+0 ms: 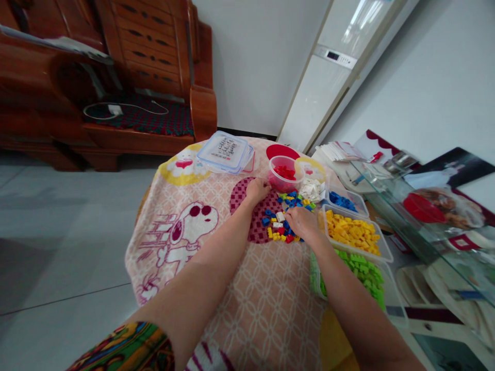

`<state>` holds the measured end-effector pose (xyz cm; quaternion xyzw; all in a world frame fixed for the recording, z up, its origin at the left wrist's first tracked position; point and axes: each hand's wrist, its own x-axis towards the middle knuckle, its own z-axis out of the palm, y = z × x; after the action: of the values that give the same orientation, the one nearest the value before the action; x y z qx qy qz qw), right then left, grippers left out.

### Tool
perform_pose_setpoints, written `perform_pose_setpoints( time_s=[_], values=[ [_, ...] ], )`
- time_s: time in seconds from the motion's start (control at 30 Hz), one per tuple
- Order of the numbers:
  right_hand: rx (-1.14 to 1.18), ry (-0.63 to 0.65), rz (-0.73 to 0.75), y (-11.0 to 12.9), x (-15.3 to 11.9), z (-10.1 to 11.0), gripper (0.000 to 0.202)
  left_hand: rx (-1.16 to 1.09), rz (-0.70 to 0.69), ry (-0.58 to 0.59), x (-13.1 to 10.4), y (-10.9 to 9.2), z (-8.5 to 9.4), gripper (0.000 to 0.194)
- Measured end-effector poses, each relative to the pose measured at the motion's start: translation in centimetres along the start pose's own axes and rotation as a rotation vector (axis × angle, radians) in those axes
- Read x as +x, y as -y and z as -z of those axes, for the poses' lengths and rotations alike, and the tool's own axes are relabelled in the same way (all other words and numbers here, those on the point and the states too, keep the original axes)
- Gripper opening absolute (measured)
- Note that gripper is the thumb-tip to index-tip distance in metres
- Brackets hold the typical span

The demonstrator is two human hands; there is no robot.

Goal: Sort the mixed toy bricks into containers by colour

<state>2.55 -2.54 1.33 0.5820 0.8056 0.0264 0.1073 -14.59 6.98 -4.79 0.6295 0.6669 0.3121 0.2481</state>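
Observation:
My left hand (258, 190) is by the near left side of a round clear tub (271, 166) holding red toy bricks (285, 172). Its fingers are drawn together, and anything between them is too small to make out. Over the right part of a loose pile of mixed toy bricks (277, 225) in blue, yellow, white, red and green, my right hand (303, 222) has its fingertips pinched downward among the pieces. What that pinch holds is hidden. White bricks (311, 189) lie heaped just beyond the pile.
Right of the pile stand boxes of blue bricks (342, 201), yellow bricks (352, 233) and green bricks (363, 275). Stacked clear lids (224, 152) and a red lid (281, 151) lie at the table's far side. A glass shelf (410, 226) borders the right.

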Motion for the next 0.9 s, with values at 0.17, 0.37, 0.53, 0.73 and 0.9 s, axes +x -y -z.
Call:
perform_pose_setpoints(
  time_s=[0.17,0.37,0.53,0.73,0.9],
  values=[
    [0.019,-0.043,0.005,-0.5,-0.2,-0.3,0.036,-0.006,-0.003,-0.003,0.0,0.0,0.0,0.023],
    [0.113,-0.165,-0.049,-3.6,-2.0,0.4,0.038,-0.013,-0.033,-0.014,0.0,-0.1,0.1,0.022],
    [0.214,-0.271,-0.054,-7.0,-5.5,-0.8,0.036,-0.004,-0.003,-0.008,0.0,-0.1,0.0,0.023],
    [0.412,-0.319,-0.151,-9.4,-10.4,-3.8,0.037,0.032,-0.003,-0.006,0.1,0.0,-0.2,0.023],
    [0.447,-0.366,-0.166,-10.3,-13.2,-4.8,0.037,0.051,-0.017,-0.008,0.1,0.1,-0.2,0.025]
  ],
)
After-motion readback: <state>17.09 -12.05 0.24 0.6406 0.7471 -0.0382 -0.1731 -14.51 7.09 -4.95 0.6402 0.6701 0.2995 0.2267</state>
